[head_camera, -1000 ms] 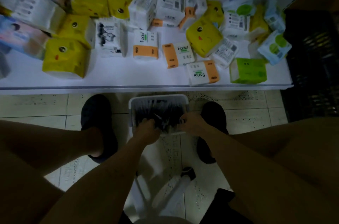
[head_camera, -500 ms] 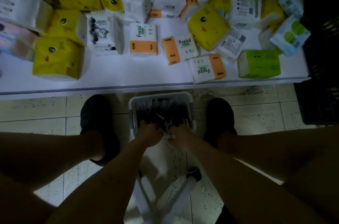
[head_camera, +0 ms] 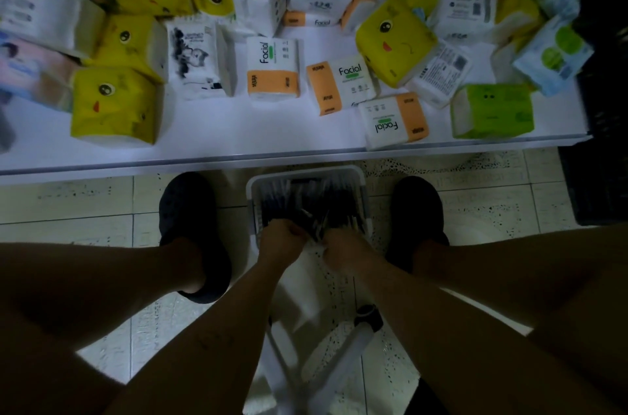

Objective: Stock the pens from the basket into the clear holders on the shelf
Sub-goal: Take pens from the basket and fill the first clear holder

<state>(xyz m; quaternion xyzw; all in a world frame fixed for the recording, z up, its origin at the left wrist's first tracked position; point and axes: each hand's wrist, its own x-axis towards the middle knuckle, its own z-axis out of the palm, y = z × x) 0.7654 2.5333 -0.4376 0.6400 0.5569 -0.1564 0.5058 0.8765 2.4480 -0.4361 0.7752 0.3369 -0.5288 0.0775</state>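
A white basket (head_camera: 307,173) stands on the tiled floor between my two dark shoes, filled with several dark pens (head_camera: 316,202) lying lengthwise. My left hand (head_camera: 280,243) and my right hand (head_camera: 343,251) are both at the basket's near end, fingers curled into the pile of pens. A few pens stick up between the two hands. Dim light hides exactly which pens each hand grips. No clear holders are in view.
A low white shelf (head_camera: 272,139) just beyond the basket carries several tissue packs in yellow, orange, white and green. A black crate (head_camera: 601,156) stands at the right. White stool legs (head_camera: 339,357) show beneath my arms. My shoes (head_camera: 190,210) flank the basket.
My right hand has slid left from the basket's right rim toward the left hand, and both now gather pens at the near end. The view has shifted slightly.
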